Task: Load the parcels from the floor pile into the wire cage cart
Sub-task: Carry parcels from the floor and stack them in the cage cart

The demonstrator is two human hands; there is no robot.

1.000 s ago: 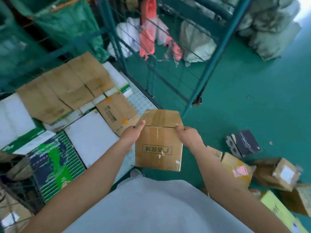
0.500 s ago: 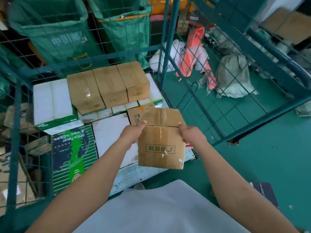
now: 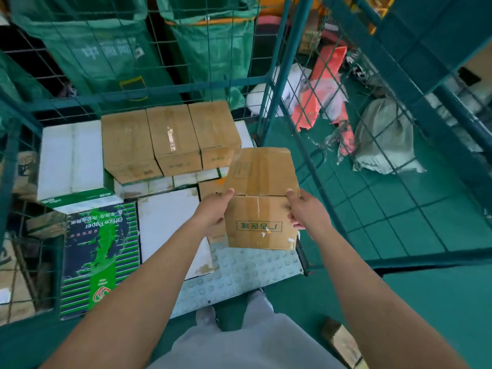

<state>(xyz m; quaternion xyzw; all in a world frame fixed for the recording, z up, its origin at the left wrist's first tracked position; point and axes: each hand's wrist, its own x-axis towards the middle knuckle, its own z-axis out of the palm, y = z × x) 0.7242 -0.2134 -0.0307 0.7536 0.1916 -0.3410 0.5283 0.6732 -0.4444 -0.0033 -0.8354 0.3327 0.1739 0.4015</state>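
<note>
Box [image 3: 262,201], pinched at its sides by left hand [image 3: 215,210] and right hand [image 3: 303,211], has swung from the floor pile to over the cart's [image 3: 239,272] front-right gap, ready to set down.

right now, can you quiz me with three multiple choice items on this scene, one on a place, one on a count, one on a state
1. Where is the held box?
A. over the cart's front right corner
B. on the green floor
C. on the sack

2. How many brown boxes stand in the back row?
A. one
B. three
C. five

3. How is the box held?
A. left hand only
B. right hand only
C. both hands

Answers: 1 A, bare cart floor lies beneath it; 2 B, three stand side by side; 3 C, one hand grips each side.
</note>
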